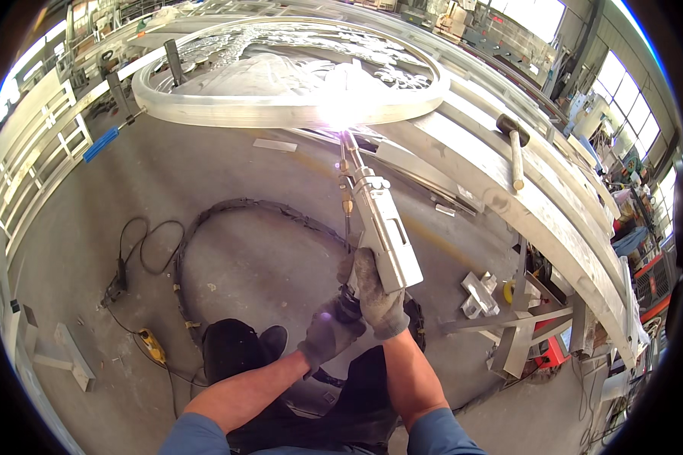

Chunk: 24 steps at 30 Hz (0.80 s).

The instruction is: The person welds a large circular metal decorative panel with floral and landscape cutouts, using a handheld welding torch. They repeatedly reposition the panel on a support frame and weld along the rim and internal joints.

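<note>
Both my hands wear grey gloves and hold a silver welding gun [387, 231]. My right hand [379, 296] is wrapped round its rear end. My left hand [330, 334] is closed just below, round the dark handle and cable end; its fingertips are partly hidden. The gun points away from me, and its thin nozzle reaches the near rim of a large oval metal frame [228, 114]. A bright white-violet glare at the nozzle tip hides the contact spot. Shiny ornamental metalwork [273, 38] fills the inside of the frame.
A mallet [517, 155] lies on the pale metal beams [539, 220] at right. A thick black hose [239, 205] loops across the floor. At left are a blue-handled tool [101, 144], a yellow tool [152, 346] and a corded black tool [117, 282]. Metal offcuts [479, 294] lie at right.
</note>
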Each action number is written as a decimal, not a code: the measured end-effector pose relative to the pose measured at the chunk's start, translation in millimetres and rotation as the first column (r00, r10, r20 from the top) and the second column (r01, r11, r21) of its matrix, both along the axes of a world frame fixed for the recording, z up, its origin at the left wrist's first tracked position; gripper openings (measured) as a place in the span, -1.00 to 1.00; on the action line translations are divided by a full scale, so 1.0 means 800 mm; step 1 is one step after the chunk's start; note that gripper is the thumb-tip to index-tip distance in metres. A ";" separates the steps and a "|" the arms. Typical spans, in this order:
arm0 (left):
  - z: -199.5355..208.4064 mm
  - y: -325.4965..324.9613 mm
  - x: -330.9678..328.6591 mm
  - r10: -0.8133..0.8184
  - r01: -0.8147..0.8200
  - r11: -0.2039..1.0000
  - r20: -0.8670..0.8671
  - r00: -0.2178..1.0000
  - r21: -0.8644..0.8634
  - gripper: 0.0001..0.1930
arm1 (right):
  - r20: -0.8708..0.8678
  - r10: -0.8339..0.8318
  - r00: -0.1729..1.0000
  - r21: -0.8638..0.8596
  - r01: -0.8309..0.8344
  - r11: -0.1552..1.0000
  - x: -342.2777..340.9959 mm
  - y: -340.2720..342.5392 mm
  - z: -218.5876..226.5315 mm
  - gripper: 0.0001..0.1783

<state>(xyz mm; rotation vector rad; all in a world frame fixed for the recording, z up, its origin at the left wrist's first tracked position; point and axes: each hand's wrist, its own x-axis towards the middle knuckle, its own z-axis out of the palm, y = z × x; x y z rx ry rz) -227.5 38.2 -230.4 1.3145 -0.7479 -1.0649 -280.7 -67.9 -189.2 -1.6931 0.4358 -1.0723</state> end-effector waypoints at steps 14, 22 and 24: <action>0.019 0.012 -0.003 0.019 -0.018 0.996 -0.012 1.000 0.092 -0.86 | -0.046 0.037 0.998 0.070 -0.034 0.997 -0.002 0.008 0.010 -0.81; 0.012 0.011 0.003 -0.069 0.055 0.994 0.152 0.986 0.096 -0.83 | 0.002 0.008 1.000 -0.103 -0.008 0.995 -0.007 0.011 0.020 -0.88; 0.015 0.008 0.003 -0.019 0.011 0.997 0.119 0.993 0.070 -0.82 | -0.037 0.028 0.999 -0.067 -0.030 0.997 -0.008 0.011 0.030 -0.87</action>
